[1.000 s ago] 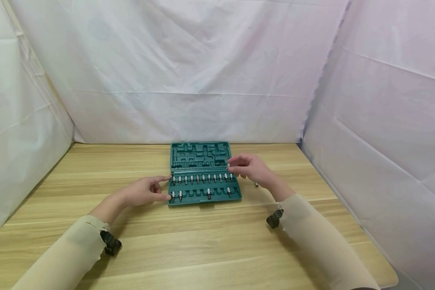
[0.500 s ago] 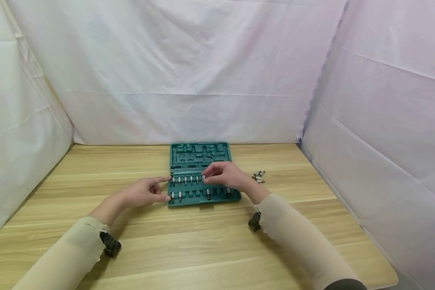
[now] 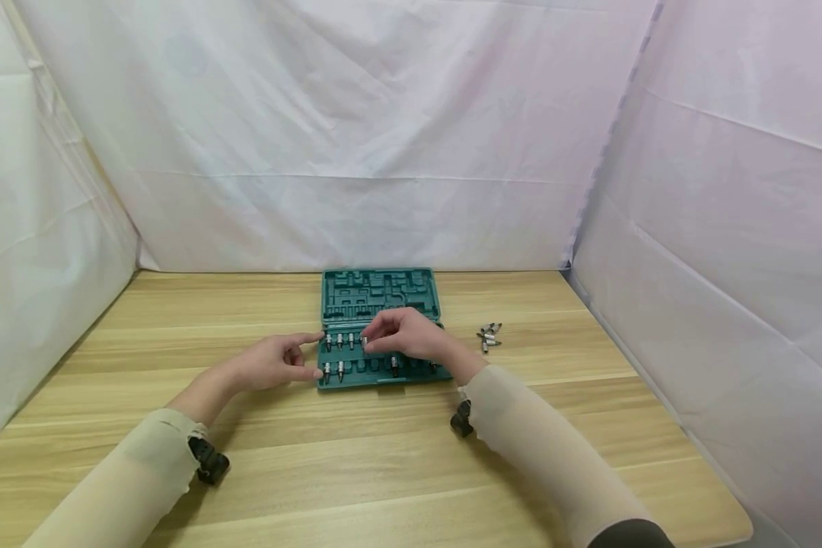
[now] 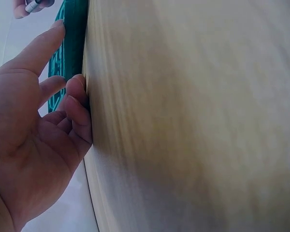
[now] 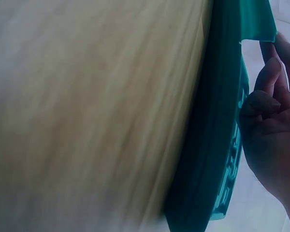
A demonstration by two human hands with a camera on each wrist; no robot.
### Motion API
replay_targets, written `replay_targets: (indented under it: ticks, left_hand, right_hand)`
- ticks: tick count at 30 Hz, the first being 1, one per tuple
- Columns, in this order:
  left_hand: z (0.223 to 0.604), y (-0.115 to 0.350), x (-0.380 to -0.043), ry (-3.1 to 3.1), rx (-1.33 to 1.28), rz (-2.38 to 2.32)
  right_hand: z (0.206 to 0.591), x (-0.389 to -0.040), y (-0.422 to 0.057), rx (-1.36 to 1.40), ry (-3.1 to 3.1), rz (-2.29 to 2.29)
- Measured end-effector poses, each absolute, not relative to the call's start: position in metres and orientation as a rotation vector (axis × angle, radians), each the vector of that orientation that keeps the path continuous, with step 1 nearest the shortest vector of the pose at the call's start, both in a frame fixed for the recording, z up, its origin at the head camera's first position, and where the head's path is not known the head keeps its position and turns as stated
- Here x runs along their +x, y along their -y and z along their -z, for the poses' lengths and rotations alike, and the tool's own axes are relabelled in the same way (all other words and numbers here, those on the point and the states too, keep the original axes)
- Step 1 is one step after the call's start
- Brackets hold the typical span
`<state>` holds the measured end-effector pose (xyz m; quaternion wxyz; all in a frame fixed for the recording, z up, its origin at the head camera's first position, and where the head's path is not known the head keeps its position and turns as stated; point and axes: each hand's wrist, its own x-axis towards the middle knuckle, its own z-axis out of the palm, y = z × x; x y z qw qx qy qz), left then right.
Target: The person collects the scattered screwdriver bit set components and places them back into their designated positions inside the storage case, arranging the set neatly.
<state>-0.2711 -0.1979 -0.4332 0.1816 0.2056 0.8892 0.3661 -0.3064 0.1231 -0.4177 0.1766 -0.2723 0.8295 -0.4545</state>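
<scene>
A green case (image 3: 383, 293) lies open on the table, with silver bit sockets (image 3: 339, 340) in two rows of slots in its near half. My right hand (image 3: 418, 335) pinches a bit socket (image 4: 34, 6) between thumb and fingertips over the back row. Straight thumb and index finger of my left hand (image 3: 267, 364) touch the case's left edge, its other fingers curled inward. From the right wrist view, the right hand (image 5: 275, 111) is above the case wall (image 5: 208, 116), its fingertips partly hidden. It covers the right part of the back row in the head view.
Several loose bit sockets (image 3: 490, 335) lie in a small pile on the wooden table (image 3: 356, 472) right of the case. White cloth (image 3: 356, 137) hangs behind the table and along both sides.
My right hand has moved left along the back row, from the case's right end to left of its middle. The loose pile has come into full view. My left hand has stayed put.
</scene>
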Motion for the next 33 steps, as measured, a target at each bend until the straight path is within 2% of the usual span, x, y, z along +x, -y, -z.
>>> replay_targets:
  ticks: [33]
  left_hand:
    - [0.433,0.198,-0.272,-2.514,0.601,-1.024]
  right_hand:
    - [0.426,-0.311,-0.095,-0.858,-2.417,0.916]
